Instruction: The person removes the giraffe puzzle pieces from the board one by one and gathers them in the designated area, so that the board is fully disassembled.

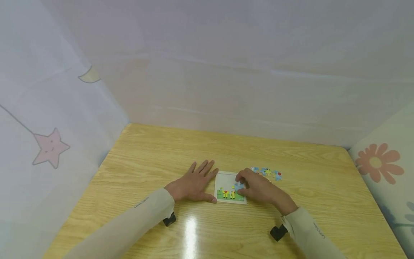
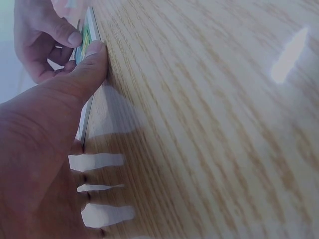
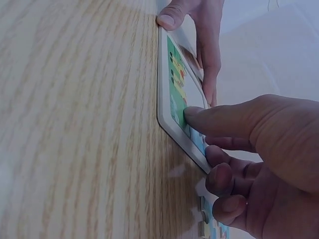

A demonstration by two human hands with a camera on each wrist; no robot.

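A small square puzzle board (image 1: 230, 202) with a pale frame lies on the table. Green pieces with yellow animals (image 1: 229, 195) fill its near part; its far part shows bare white. My left hand (image 1: 193, 185) lies with spread fingers along the board's left side, its thumb (image 2: 94, 48) at the near left corner. Over the board's right side, my right hand (image 1: 258, 187) pinches a light-blue puzzle piece (image 1: 238, 186) between thumb and fingers. In the right wrist view the right thumb (image 3: 195, 115) is down on the board's picture, and the fingers hide most of the piece.
Several loose puzzle pieces (image 1: 267, 172), blue, yellow and red, lie just beyond the right hand. The wooden table (image 1: 155, 151) meets pale curtains (image 1: 226, 93) at its back and sides. A black wrist device (image 1: 278, 233) hangs below the right sleeve.
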